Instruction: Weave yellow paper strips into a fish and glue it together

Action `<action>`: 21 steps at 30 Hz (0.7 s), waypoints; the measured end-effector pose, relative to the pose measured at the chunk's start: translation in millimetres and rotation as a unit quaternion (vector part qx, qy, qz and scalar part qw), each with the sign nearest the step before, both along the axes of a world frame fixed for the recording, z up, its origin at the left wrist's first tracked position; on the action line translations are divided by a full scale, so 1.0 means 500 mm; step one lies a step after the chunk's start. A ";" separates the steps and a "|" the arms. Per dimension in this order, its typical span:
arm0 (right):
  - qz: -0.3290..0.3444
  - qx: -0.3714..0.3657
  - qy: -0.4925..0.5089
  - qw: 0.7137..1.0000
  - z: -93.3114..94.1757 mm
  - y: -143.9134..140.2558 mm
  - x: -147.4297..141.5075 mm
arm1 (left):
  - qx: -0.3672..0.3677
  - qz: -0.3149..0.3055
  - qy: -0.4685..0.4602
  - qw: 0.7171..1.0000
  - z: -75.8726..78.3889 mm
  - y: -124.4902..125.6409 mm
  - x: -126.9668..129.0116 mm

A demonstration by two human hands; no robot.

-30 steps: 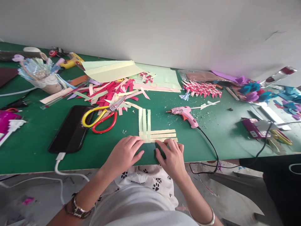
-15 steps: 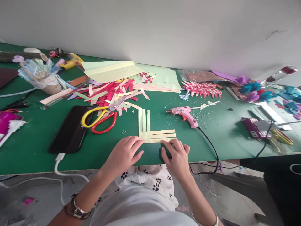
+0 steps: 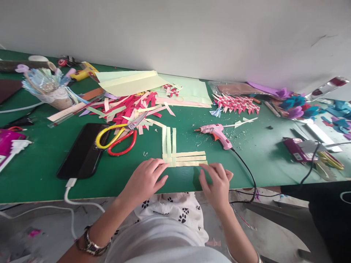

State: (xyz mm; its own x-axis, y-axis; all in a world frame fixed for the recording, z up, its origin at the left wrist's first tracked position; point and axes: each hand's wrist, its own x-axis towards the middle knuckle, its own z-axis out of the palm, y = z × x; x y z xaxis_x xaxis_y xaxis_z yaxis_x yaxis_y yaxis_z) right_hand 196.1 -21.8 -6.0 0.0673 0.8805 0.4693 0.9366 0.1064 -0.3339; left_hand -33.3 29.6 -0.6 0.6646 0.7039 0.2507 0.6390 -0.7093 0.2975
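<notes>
Pale green and cream paper strips (image 3: 189,158) lie on the green table, crossing in a woven corner, with several running away from me and several to the right. My left hand (image 3: 146,179) rests its fingertips on the lower left corner of the weave, thumb apart from the fingers. At the right end of the nearest strip, my right hand (image 3: 218,182) touches the paper with its index fingertip, thumb spread below. Neither hand is closed around anything. A pink glue gun (image 3: 216,133) lies on its side beyond my right hand.
Scissors (image 3: 120,137) with yellow and red handles overlap a black phone (image 3: 82,151) on the left. Behind them are a heap of red and pink paper strips (image 3: 131,106) and pale green sheets (image 3: 131,82). A red-and-pink woven piece (image 3: 236,104) lies at the back right.
My right hand has slid right along the nearest strip to its end. My left hand stays on the woven corner.
</notes>
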 end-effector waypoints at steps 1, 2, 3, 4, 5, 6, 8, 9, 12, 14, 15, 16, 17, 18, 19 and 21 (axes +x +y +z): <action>-0.011 0.015 0.009 1.000 0.005 0.004 0.007 | -0.002 0.001 -0.001 1.000 -0.001 0.000 0.000; -0.019 0.027 0.015 0.999 0.010 0.009 0.014 | -0.005 0.002 -0.003 1.000 -0.003 0.000 0.000; -0.021 0.033 0.017 0.999 0.016 0.017 0.021 | -0.008 0.003 -0.004 1.000 -0.004 0.000 0.000; -0.016 0.032 0.012 0.999 0.022 0.026 0.028 | -0.010 0.004 -0.004 1.000 -0.005 0.000 -0.001; -0.004 0.023 0.002 1.000 0.028 0.035 0.033 | -0.011 0.004 -0.004 1.000 -0.006 0.000 -0.001; 0.013 0.005 -0.014 1.000 0.033 0.046 0.036 | -0.012 0.005 -0.003 1.000 -0.007 0.000 -0.001; 0.050 -0.044 -0.058 0.996 0.040 0.067 0.038 | -0.013 0.006 -0.002 1.000 -0.006 -0.001 -0.001; 0.065 -0.067 -0.082 0.992 0.041 0.077 0.036 | -0.013 0.006 -0.001 1.000 -0.006 -0.001 0.000; 0.085 -0.117 -0.136 0.980 0.037 0.101 0.029 | -0.012 0.005 -0.006 1.000 -0.002 -0.001 0.000; 0.089 -0.135 -0.158 0.974 0.032 0.114 0.025 | -0.012 0.005 -0.010 1.000 0.000 -0.001 0.001; 0.091 -0.144 -0.166 0.971 0.030 0.119 0.023 | -0.012 0.004 -0.011 1.000 0.001 -0.001 0.001; 0.093 -0.152 -0.170 0.969 0.029 0.124 0.022 | -0.012 0.004 -0.012 1.000 0.001 -0.001 0.001; 0.096 -0.159 -0.171 0.968 0.030 0.128 0.021 | -0.013 0.005 -0.012 1.000 0.001 -0.001 0.000; 0.099 -0.166 -0.169 0.966 0.032 0.132 0.021 | -0.013 0.006 -0.011 1.000 0.001 -0.001 0.000; 0.102 -0.172 -0.164 0.966 0.036 0.136 0.020 | -0.014 0.007 -0.011 1.000 0.000 -0.001 0.000; 0.112 -0.186 -0.142 0.966 0.048 0.142 0.021 | -0.015 0.007 -0.008 1.000 0.000 -0.001 -0.001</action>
